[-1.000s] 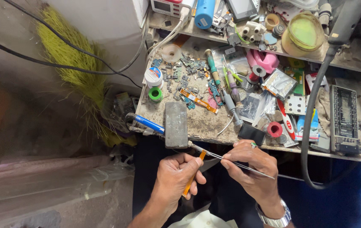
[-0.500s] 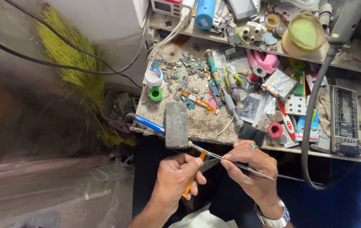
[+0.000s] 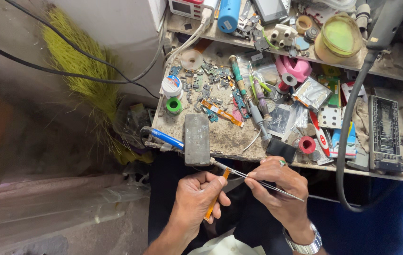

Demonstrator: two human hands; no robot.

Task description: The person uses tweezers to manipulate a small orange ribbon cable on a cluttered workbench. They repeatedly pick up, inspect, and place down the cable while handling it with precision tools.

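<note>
Left hand (image 3: 197, 198) grips a thin orange flex strip (image 3: 214, 200), its long axis running steeply upward toward the desk (image 3: 230, 137). Right hand (image 3: 277, 189) pinches slim metal tweezers (image 3: 258, 180), tips pointing up-left to the strip's top end.

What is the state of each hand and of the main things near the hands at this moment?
left hand: closed around the orange strip.
orange strip: held, hanging below the bench edge.
right hand: pinching the tweezers.
tweezers: held, tips toward the strip's top.
grey block: lying flat at the bench edge.
red tape roll: lying flat.
</note>
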